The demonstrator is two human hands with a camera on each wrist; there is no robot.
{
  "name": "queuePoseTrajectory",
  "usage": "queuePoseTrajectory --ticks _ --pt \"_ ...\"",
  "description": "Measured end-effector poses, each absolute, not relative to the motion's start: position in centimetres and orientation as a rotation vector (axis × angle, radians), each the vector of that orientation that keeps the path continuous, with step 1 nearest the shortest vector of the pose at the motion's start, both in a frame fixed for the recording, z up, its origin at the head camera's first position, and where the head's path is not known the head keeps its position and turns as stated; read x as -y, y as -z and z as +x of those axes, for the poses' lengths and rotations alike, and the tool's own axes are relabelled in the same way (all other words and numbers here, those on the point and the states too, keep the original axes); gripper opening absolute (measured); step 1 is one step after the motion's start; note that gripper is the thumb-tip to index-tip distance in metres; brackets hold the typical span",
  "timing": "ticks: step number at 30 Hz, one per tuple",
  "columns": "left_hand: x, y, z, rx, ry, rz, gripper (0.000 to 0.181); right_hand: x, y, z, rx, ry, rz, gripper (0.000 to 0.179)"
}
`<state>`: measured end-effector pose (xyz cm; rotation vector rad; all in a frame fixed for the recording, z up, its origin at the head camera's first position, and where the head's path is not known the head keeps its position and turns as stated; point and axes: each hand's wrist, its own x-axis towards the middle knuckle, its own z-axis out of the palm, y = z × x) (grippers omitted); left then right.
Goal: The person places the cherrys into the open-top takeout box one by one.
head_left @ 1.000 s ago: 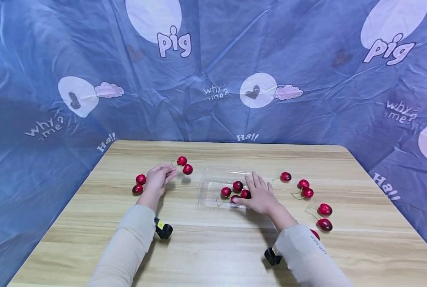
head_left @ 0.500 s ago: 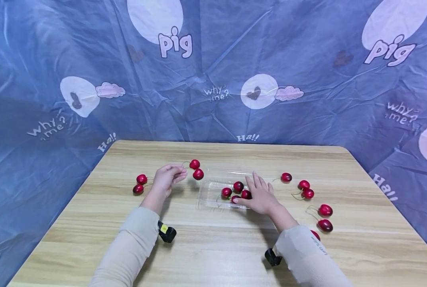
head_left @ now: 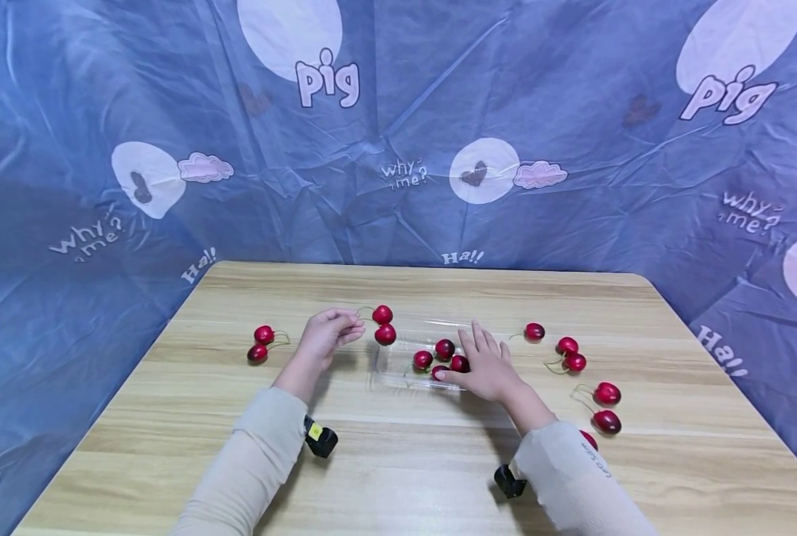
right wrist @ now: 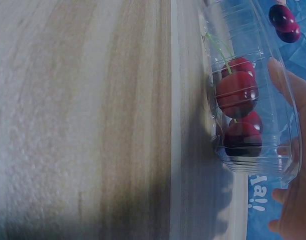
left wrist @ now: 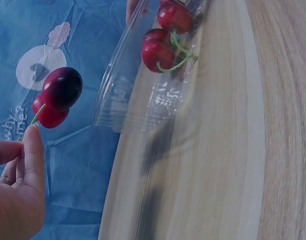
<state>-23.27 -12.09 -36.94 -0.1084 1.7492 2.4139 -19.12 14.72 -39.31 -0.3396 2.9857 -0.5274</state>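
Note:
My left hand (head_left: 327, 339) pinches the thin green stems of a pair of red cherries (head_left: 385, 334) between thumb and fingertips. In the head view the pair hangs over the left end of a clear plastic box (head_left: 391, 366). Several cherries (right wrist: 237, 94) with stems lie inside the box, toward its right end. My right hand (head_left: 488, 370) rests on the box's right end, fingers spread and straight, with the thumb over the near rim. The left wrist view shows one held cherry (left wrist: 62, 89) dark on one side, partly hiding the other.
Two joined cherries (head_left: 258, 353) lie on the wooden table (head_left: 398, 461) at the left. Right of the box are a single cherry (head_left: 534, 332), a pair (head_left: 575, 362) and more cherries (head_left: 606, 422), one partly behind the right sleeve. A blue printed cloth (head_left: 398, 216) hangs behind the table.
My left hand has moved right with the pair of cherries, from left of the box to over its left end. The right hand and the box have stayed put.

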Motion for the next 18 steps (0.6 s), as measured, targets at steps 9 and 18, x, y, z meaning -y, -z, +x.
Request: queuePoseTrajectory --ticks 9,18 --pt "11.0 37.0 -23.2 -1.773 -2.354 -0.082 0.023 -14.6 39.1 -19.0 -2.988 0.531 -0.341 0.094" --pt "10.0 37.5 -23.3 -1.814 -2.275 -0.060 0.018 -14.7 39.1 -19.1 -2.979 0.531 -0.334 0.093"
